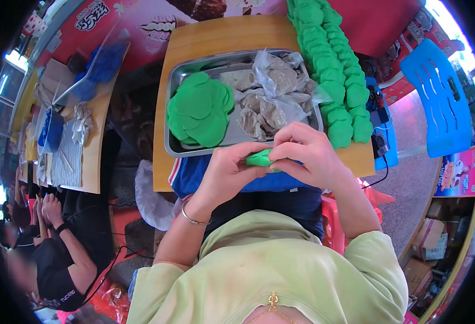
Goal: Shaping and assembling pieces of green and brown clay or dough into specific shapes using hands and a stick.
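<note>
A small folded green piece [259, 158] sits between my two hands, just in front of the tray's near edge. My left hand [234, 168] holds its left side with thumb and fingers. My right hand [303, 156] pinches the other end, and its fingers partly cover the piece. Beyond them, on the wooden table [216, 33], lies a metal tray [171, 141]. A loose pile of flat green discs [198, 108] fills its left part. Clear plastic bags [280, 81] with greyish-brown contents fill the right part.
Long rows of shaped green pieces [329, 70] line the table's right side. A blue plastic chair [437, 97] and a shelf with boxes [429, 237] stand to the right. At left, another person [67, 259] sits near a second table [94, 162].
</note>
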